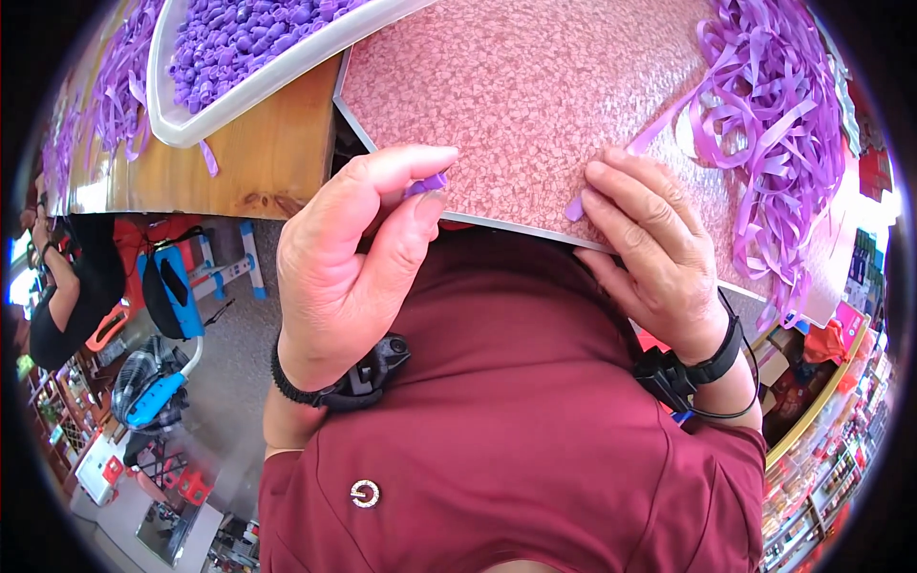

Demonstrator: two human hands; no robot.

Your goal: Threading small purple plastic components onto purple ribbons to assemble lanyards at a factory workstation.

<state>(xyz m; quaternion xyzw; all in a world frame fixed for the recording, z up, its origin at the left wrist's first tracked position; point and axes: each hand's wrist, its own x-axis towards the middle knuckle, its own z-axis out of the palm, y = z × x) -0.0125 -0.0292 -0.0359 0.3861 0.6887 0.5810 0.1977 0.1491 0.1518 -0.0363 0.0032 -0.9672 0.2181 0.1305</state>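
Observation:
My left hand [334,248] pinches a small purple plastic piece [428,183] between thumb and index finger, just above the near edge of the pink patterned tabletop [516,105]. To its right, my right hand [659,239] rests at the same edge with its fingers pressed together over a lilac ribbon [654,129]. A short ribbon end [574,209] pokes out left of those fingertips. From the far side of the hand the ribbon runs up toward a big tangled pile of ribbons [788,134]. The piece and the ribbon end are apart.
A white plastic tray [277,74] full of small purple pieces [239,43] stands at the upper left, partly over a wooden table [258,153]. More ribbons [119,95] hang there. A blue-framed folding item [172,286] stands on the floor. Another person's arm [62,282] shows far left.

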